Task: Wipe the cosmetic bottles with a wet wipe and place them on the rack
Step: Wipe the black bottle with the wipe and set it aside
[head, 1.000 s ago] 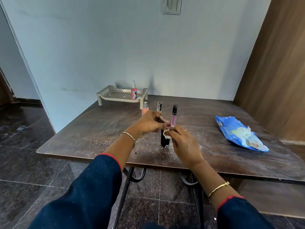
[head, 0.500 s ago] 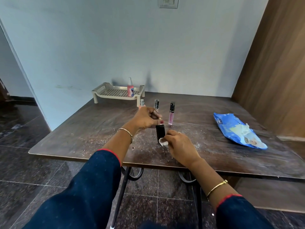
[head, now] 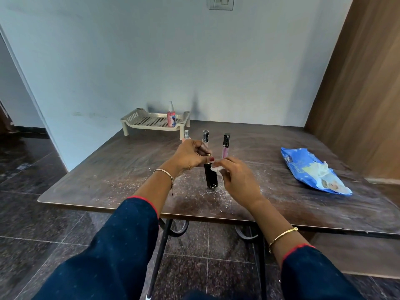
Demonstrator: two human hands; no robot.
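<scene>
Well inside table (head: pixel 108 169) edges, left hand (head: pixel 189 158) holds bottle (head: pixel 211 176), right hand (head: pixel 239 180) wipe (head: pixel 217 168).

Black bottle (head: pixel 211 177), white wipe (head: pixel 217 168), beige perforated rack (head: pixel 138 122), blue pkt (head: pixel 311 169).

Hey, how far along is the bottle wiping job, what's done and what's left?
Done: one pink pump bottle stands on the rack. In hand: the left hand grips the top of the black bottle while the right hand presses the wet wipe against it. Left: racking it, then the peach bottle, black-capped tube and pink gloss tube standing on the table.
</scene>
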